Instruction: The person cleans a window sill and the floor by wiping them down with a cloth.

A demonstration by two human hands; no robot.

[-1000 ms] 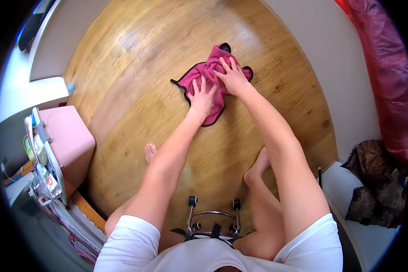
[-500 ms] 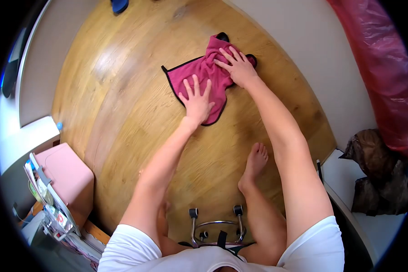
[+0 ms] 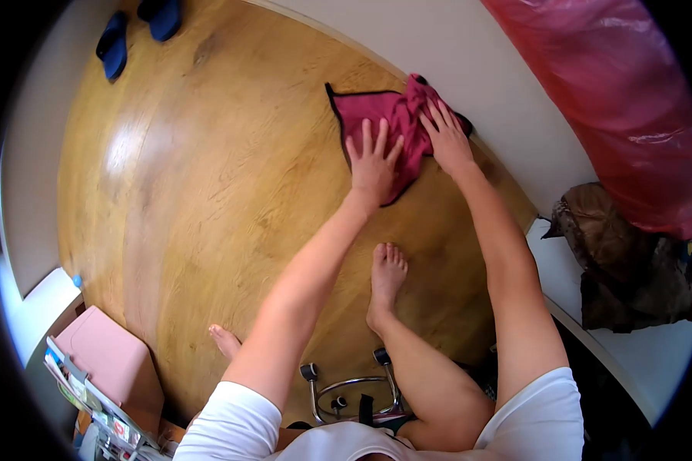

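Observation:
A magenta cloth (image 3: 356, 110) with black edging lies on the wooden floor (image 3: 200, 200), its left part spread out and its right part bunched into folds. My left hand (image 3: 374, 169) rests on the flatter part with fingers spread. On the bunched end, against the foot of the wall, lies my right hand (image 3: 447, 142), palm down with its fingers stretched out. Neither hand grips the cloth. The parts of the cloth beneath both palms are hidden.
A white wall (image 3: 515, 115) runs along the right, with red plastic sheeting (image 3: 607, 100) and a dark brown bag (image 3: 603, 238) beside it. Blue slippers (image 3: 161, 18) lie at the far left. A pink bin (image 3: 108, 349) stands at lower left. A wheeled metal stool (image 3: 351, 382) is beneath me.
Both hands and the cloth have moved right across the floor, up to the wall. The view has shifted, so both slippers and my left foot now show.

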